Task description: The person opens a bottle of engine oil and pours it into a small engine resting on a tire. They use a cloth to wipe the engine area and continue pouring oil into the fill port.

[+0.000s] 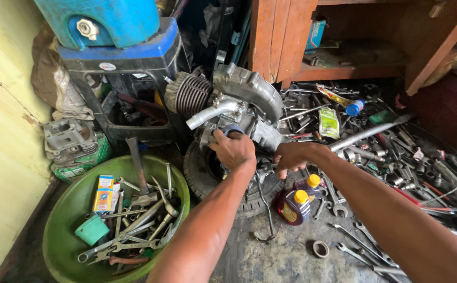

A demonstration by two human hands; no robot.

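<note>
Two bare forearms reach up from the bottom edge of the frame toward a small grey metal engine (pixel 233 105) propped on a black rubber tyre (pixel 202 173) on the stained concrete floor (pixel 281 257) of a cluttered workshop. The left hand (pixel 234 149) presses against the engine's casing just below a curved silver intake pipe (pixel 212 112), fingers curled around a dark round part; how tight the hold is cannot be told. The right hand (pixel 291 157) is closed in a fist at the engine's lower right side, near a long silver metal bar (pixel 367 133) that slants away to the right; what the hand holds is hidden by the fingers. The engine's finned cylinder (pixel 186 94) points left, toward a black-and-blue plastic stool (pixel 128 63) carrying a blue plastic container (pixel 108 21). At lower left, a round green plastic basin (pixel 66 220) holds spanners, a hammer (pixel 139 173), a small yellow cardboard box (pixel 103 193) and a teal plastic cup (pixel 92 229). Just beside the tyre stand two dark bottles with yellow caps (pixel 299 202). Loose spanners and sockets (pixel 396 157) cover the floor at right, below a reddish-brown wooden shelf (pixel 343 68). A pale yellow wall (pixel 3 105) runs along the left.
</note>
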